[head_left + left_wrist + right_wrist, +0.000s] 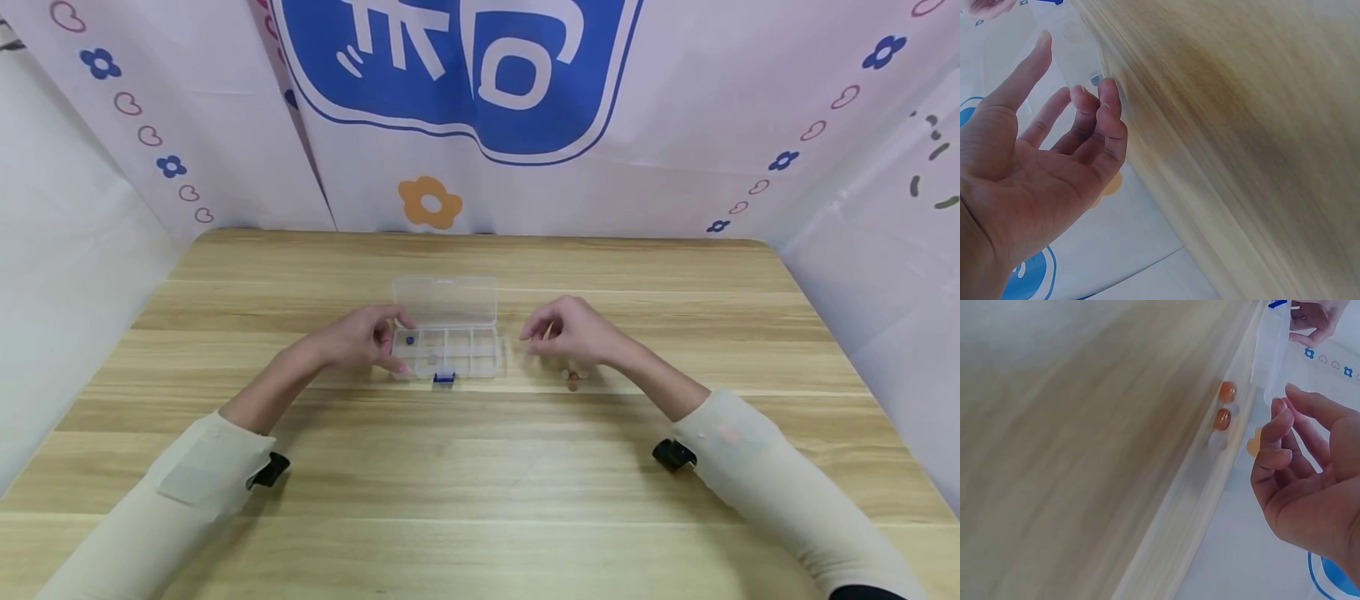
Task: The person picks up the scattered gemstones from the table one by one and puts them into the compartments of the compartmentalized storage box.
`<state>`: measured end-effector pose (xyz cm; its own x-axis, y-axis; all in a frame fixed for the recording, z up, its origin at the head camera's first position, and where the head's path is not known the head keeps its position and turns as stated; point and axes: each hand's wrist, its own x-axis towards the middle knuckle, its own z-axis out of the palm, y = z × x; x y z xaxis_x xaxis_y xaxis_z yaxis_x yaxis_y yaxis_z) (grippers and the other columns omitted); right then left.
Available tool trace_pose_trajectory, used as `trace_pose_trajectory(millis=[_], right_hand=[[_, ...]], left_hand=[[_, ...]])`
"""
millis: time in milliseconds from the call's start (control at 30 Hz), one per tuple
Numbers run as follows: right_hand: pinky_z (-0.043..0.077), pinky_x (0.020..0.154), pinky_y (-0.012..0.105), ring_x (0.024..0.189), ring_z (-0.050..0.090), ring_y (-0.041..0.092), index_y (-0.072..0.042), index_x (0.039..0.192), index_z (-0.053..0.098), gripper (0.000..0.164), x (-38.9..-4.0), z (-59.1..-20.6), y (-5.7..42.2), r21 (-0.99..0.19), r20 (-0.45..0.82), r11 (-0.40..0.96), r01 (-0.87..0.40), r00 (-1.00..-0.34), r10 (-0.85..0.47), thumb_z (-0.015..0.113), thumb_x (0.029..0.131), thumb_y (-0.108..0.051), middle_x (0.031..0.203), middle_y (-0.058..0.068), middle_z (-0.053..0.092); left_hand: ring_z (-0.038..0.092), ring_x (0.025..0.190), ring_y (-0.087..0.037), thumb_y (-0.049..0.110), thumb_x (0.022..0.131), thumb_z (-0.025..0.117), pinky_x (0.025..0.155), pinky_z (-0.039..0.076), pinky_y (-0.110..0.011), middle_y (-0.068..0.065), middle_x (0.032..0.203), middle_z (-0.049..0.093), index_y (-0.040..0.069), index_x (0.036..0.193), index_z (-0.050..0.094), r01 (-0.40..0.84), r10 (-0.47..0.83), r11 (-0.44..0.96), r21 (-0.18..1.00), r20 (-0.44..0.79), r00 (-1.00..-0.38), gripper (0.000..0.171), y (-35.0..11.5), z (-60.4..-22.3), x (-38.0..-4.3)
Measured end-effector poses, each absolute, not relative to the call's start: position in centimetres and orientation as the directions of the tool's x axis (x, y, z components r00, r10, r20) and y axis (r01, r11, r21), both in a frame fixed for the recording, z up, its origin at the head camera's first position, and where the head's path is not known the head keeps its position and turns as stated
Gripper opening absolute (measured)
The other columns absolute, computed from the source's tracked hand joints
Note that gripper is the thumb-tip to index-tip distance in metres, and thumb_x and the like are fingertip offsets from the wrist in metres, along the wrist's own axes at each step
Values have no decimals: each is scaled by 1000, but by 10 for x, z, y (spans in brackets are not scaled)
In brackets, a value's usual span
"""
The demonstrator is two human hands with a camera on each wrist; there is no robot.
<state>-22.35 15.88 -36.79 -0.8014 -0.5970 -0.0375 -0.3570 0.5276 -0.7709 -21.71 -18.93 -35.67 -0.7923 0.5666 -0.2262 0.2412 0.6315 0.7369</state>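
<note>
A clear plastic compartment box [459, 354] lies on the table with its lid [444, 302] raised at the back and a blue latch [444, 377] at the front. My left hand [360, 337] holds the box's left end, thumb at the front and a finger at the back corner. A dark blue bead [410, 340] sits in the back left compartment. Just off the box's right end is my right hand [573, 332], thumb and fingertips brought close together; whether something small is between them is unclear. Below it lie orange beads [1222, 419] and clear beads [1217, 441].
The wood-grain table [450, 500] extends on all sides of the box. Behind it hangs a white printed cloth [360, 175] with a blue emblem and flowers. A dark clip-like piece [675, 454] projects from the right sleeve, another [268, 470] from the left.
</note>
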Motion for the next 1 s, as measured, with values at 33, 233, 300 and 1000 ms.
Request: trace_pose_trajectory(millis=[33,233,300,1000], right_hand=[[57,79,30,81,66,17,3,102,77,11,-224,-368,161,-770,-39,529,-357,-801,-597,75,92,-1,91,6,74],[57,80,31,83,66,17,4,101,77,12,-222,-371,172,-770,-56,536,-348,-799,-599,76,90,1,92,7,75],[58,80,31,84,66,18,4,102,77,13,-221,-371,175,-768,-67,542,-342,-798,-598,76,90,0,93,7,75],[55,66,25,75,65,19,4,95,77,12,-217,-376,199,-778,-147,551,-302,-765,-627,81,84,3,84,7,74]], left_hand=[[48,65,-16,5,84,85,58,40,-25,-5,72,55,-10,133,54,240,566,631,737,-226,-792,60,-189,-357,-217],[49,66,-16,7,84,86,57,41,-24,-5,74,55,-9,134,54,237,559,643,728,-235,-795,61,-190,-356,-217],[49,66,-16,7,84,86,58,41,-25,-5,74,55,-9,134,55,234,554,651,722,-240,-797,61,-189,-356,-217],[50,66,-17,5,84,85,58,41,-25,-5,74,56,-7,132,56,249,554,663,706,-239,-798,57,-191,-359,-219]])
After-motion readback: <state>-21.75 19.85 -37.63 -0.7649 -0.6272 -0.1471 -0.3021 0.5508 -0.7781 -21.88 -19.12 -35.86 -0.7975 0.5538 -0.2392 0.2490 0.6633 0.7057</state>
